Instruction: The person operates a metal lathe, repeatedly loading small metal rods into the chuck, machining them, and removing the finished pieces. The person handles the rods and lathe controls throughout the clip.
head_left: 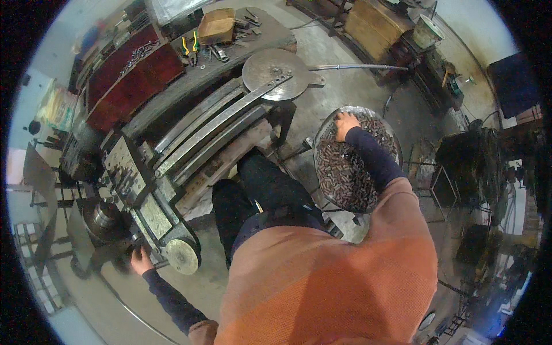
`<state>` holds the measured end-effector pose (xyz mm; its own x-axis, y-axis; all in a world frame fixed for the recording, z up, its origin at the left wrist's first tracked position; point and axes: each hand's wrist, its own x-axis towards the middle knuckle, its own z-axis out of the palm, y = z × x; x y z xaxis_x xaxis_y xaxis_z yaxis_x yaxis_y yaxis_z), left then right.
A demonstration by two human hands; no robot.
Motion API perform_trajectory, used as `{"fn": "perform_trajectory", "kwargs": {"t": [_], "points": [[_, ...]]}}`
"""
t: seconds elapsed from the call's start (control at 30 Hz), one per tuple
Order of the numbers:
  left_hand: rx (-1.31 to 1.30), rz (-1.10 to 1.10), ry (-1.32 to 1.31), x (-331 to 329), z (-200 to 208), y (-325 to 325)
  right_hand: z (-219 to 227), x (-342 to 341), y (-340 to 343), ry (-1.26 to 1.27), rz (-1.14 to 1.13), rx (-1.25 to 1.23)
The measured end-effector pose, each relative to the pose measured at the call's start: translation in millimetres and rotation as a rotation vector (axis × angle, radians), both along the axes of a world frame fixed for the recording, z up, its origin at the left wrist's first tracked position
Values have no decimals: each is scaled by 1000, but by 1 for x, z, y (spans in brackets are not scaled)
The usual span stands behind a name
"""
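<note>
My right hand (347, 125) reaches into a round metal basin (393, 127) at its far left part. Its bent fingers touch a heap of short brownish metal cylinders (345, 169); what they hold, if anything, is hidden. At the lower left, my left hand (141, 261) is at the near end of a long metal machine (152, 215), by a small shiny round fitting (135, 237). Thumb and fingers are drawn together there, and I cannot make out what is in them. A pale round disc (182, 256) lies just right of that hand.
A large steel disc (277, 72) with a long lever (362, 66) tops the machine's far end. Behind stand a dark red bin (135, 86) and a bench (253, 46) with pliers (191, 50) and a yellowish tray (217, 26). My legs (276, 184) are between machine and basin.
</note>
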<state>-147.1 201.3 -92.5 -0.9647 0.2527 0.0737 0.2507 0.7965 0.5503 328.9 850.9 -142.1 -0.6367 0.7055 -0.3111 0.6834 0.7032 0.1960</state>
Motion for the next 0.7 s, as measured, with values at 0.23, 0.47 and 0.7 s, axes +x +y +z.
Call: {"fn": "perform_trajectory", "kwargs": {"t": [0.23, 0.47, 0.7], "points": [[121, -142, -153, 23, 49, 18, 24, -2, -7, 335, -115, -120], [293, -274, -35, 106, 171, 100, 131, -105, -142, 1248, 477, -610], [398, -717, 201, 148, 188, 213, 201, -214, -242, 1231, 1002, -780]]}}
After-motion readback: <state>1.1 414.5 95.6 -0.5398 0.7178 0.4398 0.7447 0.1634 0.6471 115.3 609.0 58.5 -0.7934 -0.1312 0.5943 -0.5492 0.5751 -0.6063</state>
